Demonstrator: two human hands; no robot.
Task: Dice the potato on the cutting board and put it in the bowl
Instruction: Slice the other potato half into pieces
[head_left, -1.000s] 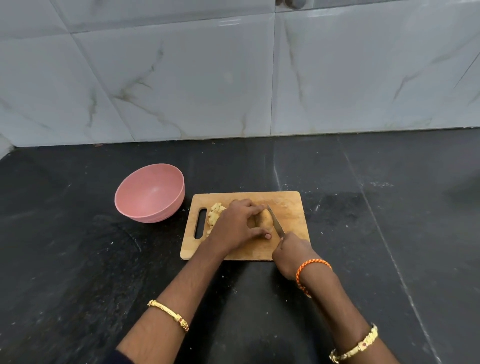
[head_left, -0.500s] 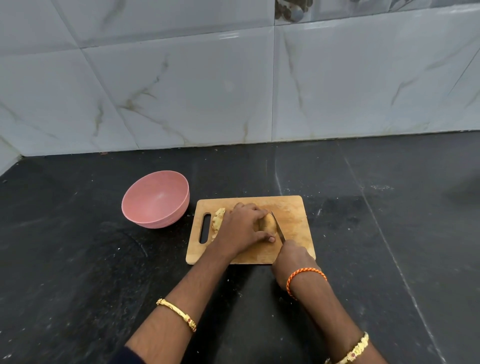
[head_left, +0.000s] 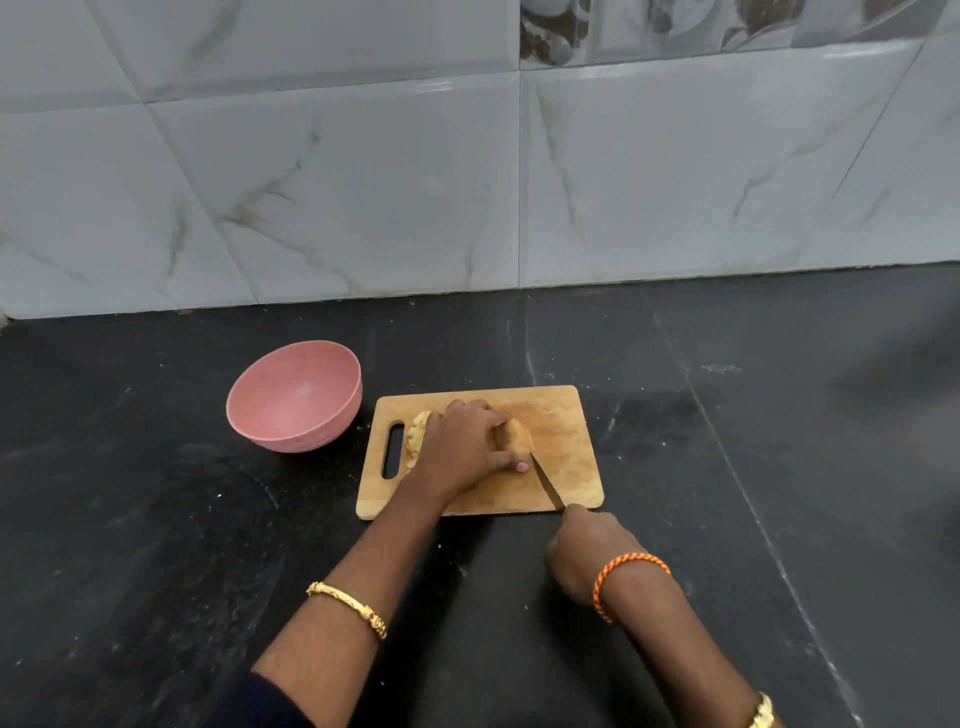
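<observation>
Count, from my view: 1 pink bowl (head_left: 294, 396), left of centre. 1 wooden cutting board (head_left: 566, 447), mid-frame. 1 uncut potato chunk (head_left: 514, 435) on it, plus 1 small heap of cut pieces (head_left: 417, 435) near the board's handle slot; individual pieces too small to count. 1 knife (head_left: 548, 480). 2 hands: my left hand (head_left: 462, 447), my right hand (head_left: 584, 553). 3 gold bangles, 1 orange thread band (head_left: 623, 577). 1 black counter (head_left: 156, 519).
</observation>
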